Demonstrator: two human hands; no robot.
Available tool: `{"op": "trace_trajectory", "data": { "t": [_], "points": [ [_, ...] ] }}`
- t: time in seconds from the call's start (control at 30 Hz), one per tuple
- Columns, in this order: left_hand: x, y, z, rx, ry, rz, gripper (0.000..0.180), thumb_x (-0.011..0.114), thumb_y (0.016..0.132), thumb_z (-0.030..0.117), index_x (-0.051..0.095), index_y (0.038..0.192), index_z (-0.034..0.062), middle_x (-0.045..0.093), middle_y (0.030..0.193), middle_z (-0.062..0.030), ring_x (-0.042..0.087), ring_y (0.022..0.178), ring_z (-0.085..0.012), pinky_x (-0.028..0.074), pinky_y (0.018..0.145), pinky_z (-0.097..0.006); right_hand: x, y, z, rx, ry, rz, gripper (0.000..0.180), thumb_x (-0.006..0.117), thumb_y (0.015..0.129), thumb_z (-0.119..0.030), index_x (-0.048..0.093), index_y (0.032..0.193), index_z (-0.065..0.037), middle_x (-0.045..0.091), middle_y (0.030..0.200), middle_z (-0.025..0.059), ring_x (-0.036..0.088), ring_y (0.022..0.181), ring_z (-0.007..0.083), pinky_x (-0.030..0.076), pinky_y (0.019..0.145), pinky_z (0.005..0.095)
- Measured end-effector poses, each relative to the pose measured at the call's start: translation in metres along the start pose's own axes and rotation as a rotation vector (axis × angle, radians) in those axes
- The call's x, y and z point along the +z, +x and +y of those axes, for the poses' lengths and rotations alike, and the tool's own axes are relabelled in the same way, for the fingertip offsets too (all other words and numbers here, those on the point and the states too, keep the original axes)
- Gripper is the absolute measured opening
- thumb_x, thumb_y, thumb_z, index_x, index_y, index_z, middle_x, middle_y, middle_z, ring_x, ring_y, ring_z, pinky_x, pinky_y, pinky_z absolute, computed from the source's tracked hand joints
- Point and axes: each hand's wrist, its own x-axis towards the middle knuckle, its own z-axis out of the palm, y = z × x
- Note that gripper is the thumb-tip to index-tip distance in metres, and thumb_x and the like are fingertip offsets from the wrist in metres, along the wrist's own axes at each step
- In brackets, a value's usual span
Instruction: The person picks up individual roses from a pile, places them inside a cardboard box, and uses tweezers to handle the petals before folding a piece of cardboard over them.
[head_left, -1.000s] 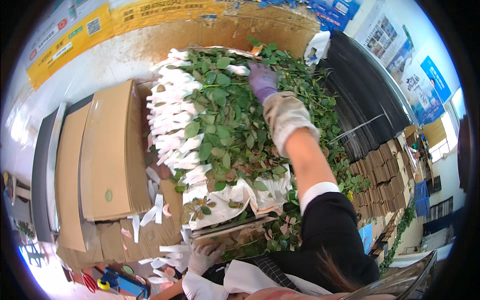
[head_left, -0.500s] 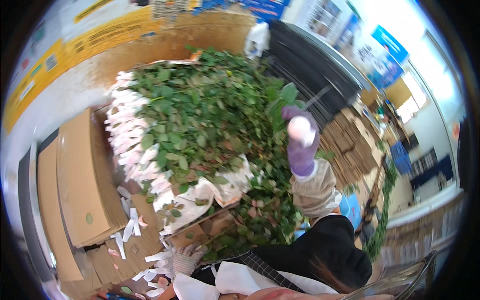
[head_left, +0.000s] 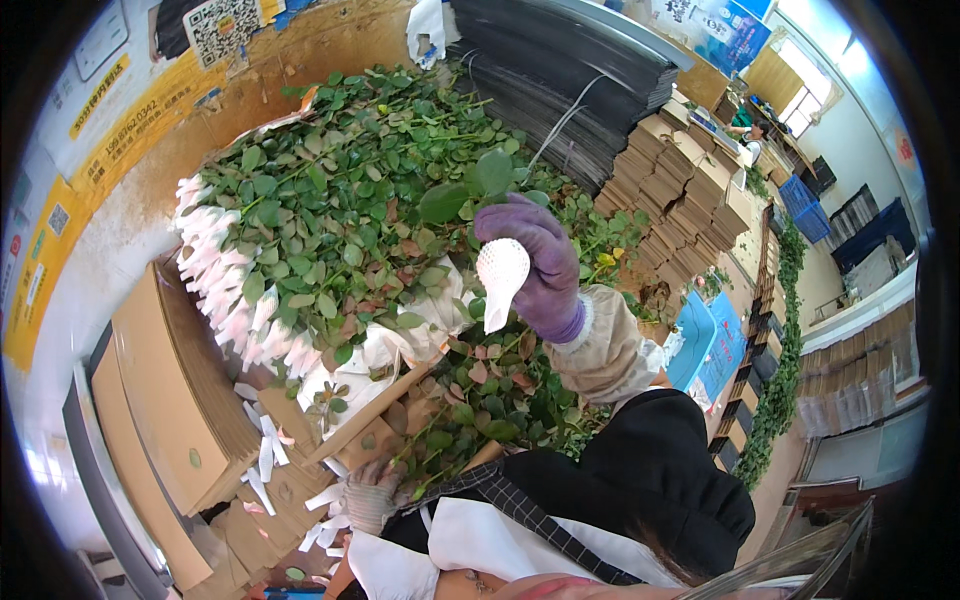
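In a purple glove, my right hand (head_left: 540, 268) is closed round a rose with its head (head_left: 503, 268) in a white mesh sleeve. Large green leaves (head_left: 468, 190) show just beyond the fingers, and the hand is raised over the greenery. My left hand (head_left: 370, 497), in a pale striped glove, is low at the near corner of a cardboard box (head_left: 375, 405). Its fingers are curled beside leafy stems; what they hold, if anything, is hidden. A big pile of leafy rose stems (head_left: 370, 170) lies ahead, its white-sleeved pink heads (head_left: 215, 260) lined up on the left.
Flat cardboard sheets (head_left: 165, 385) stand at the left, with loose white sleeves (head_left: 266, 450) beside them. Black sheets (head_left: 560, 75) and brown cardboard (head_left: 675, 190) are stacked at the far right. More leafy stems (head_left: 500, 385) lie near me. A person (head_left: 752, 138) is in the distance.
My right hand has come left across the stem pile with the sleeved rose, which now hangs more clearly in view. The whole view has shifted. My left hand stays by the box corner.
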Motion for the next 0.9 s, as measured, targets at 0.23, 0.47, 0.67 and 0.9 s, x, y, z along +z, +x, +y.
{"op": "trace_trajectory", "data": {
  "t": [0.23, 0.47, 0.67, 0.9],
  "points": [
    [-0.011, 0.002, 0.012, -0.016, 0.104, -0.132, 0.043, 0.069, 0.073, 0.031, 0.062, 0.114, 0.0196, 0.054, 0.127, -0.0067, 0.049, 0.114, -0.0282, 0.043, 0.093, -0.044, -0.04, 0.043, 0.041, 0.433, 0.772, -0.316, 0.039, 0.042, 0.099, -0.016, 0.042, 0.129, 0.008, 0.058, 0.121, 0.021, 0.061, 0.106, 0.0263, 0.055, 0.088, 0.0365],
    [-0.017, -0.016, 0.019, -0.061, -0.009, 0.055, 0.042, 0.069, 0.073, 0.03, 0.063, 0.113, 0.0165, 0.058, 0.121, -0.0047, 0.053, 0.11, -0.0263, 0.044, 0.09, -0.041, 0.104, -0.083, -0.094, -0.075, 0.167, -1.08, 0.041, 0.057, 0.078, -0.003, 0.062, 0.116, -0.016, 0.062, 0.093, 0.0094, 0.063, 0.079, 0.0282, 0.05, 0.064, 0.041],
    [0.005, -0.014, 0.004, -0.233, -0.383, 0.293, 0.036, 0.067, 0.074, 0.025, 0.064, 0.108, 0.014, 0.061, 0.105, -0.0054, 0.056, 0.097, -0.0287, 0.045, 0.086, -0.043, 0.145, -0.175, -0.069, 0.019, 0.092, -1.141, 0.057, 0.061, 0.067, 0.0, 0.061, 0.121, -0.016, 0.059, 0.097, 0.0077, 0.058, 0.088, 0.0304, 0.049, 0.075, 0.044],
    [-0.002, -0.012, -0.02, -0.292, 0.175, 0.341, 0.022, 0.064, 0.074, 0.026, 0.062, 0.093, 0.0158, 0.059, 0.091, -0.0029, 0.056, 0.093, -0.0237, 0.042, 0.072, -0.042, 0.146, -0.18, -0.069, 0.093, 0.111, -1.197, 0.046, 0.062, 0.07, -0.001, 0.063, 0.114, -0.015, 0.058, 0.095, 0.009, 0.057, 0.088, 0.0326, 0.048, 0.074, 0.044]
  ]
}}
